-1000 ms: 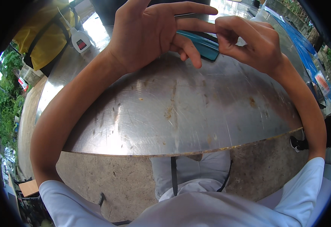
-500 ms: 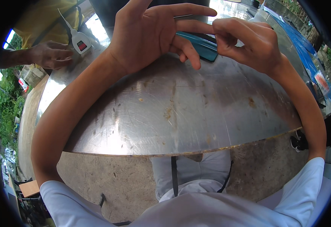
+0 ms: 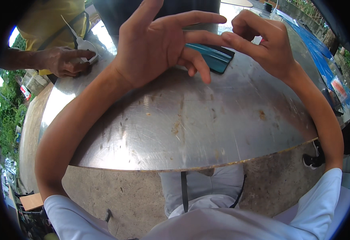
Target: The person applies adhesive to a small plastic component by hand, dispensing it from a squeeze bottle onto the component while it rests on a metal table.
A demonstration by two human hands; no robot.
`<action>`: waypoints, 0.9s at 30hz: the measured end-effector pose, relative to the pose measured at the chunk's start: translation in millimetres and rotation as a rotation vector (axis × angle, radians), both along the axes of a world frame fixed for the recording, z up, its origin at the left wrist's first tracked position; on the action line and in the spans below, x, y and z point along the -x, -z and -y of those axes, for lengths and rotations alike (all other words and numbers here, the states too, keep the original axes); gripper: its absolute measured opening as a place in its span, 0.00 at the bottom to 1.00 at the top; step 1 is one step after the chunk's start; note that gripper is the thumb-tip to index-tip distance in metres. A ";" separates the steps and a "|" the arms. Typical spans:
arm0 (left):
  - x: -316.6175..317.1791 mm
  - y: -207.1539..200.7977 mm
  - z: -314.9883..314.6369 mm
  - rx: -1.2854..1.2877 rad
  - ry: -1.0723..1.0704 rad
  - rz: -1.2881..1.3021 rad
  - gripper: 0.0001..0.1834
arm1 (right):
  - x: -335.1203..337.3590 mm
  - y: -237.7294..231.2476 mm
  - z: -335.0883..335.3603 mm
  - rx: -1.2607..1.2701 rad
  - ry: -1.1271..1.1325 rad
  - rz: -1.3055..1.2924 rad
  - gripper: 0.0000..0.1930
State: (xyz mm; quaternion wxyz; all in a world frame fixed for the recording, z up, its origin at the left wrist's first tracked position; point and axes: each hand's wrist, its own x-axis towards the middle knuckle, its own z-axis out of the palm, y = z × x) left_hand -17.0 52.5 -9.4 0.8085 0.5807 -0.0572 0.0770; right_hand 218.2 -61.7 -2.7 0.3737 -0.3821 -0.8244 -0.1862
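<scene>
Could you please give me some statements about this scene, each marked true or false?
The person's bare left hand is spread open. True.
The teal, flat rectangular object lies on the shiny metal table. True.
The bare right hand grips that object. False: the right hand's thumb is at a left-hand fingertip.
A co-worker's hand is on the white device with a thin stem. True.
The person's cloth sleeves are black. False: the sleeves are white.

The one fisheye view looks down from head height over the bench (image 3: 175, 140), facing forward and bowing its near edge. It sits close: the left hand (image 3: 153, 48) and right hand (image 3: 265, 46) loom large near the top, the wearer's shirt (image 3: 207, 224) below.
</scene>
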 end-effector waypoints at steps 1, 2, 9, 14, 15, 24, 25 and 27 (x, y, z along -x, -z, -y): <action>-0.6 -1.6 2.6 -0.005 0.003 0.002 0.61 | -5.8 -1.6 -0.6 -0.005 0.003 0.002 0.10; 0.0 -2.5 7.3 0.004 -0.037 -0.025 0.60 | -14.5 -3.8 -1.8 0.048 0.047 0.055 0.12; -2.5 -2.1 18.6 -0.309 -0.205 0.040 0.63 | -9.5 1.4 -7.9 0.099 0.013 0.136 0.23; -1.2 -4.8 19.2 -0.331 -0.230 0.052 0.63 | -8.9 0.5 -6.7 0.081 0.046 0.155 0.18; -1.2 -4.8 19.6 -0.308 -0.232 0.065 0.63 | -9.1 0.7 -6.0 0.093 0.048 0.148 0.16; -1.0 -3.4 17.2 -0.260 -0.224 0.080 0.62 | -10.7 -3.4 -3.4 0.112 -0.012 0.184 0.06; -0.1 -3.3 16.7 -0.262 -0.224 0.081 0.62 | -10.2 -3.7 -3.2 0.117 -0.018 0.183 0.06; 1.3 -4.3 16.8 -0.237 -0.219 0.076 0.62 | -8.5 -5.4 -2.4 0.110 -0.017 0.186 0.08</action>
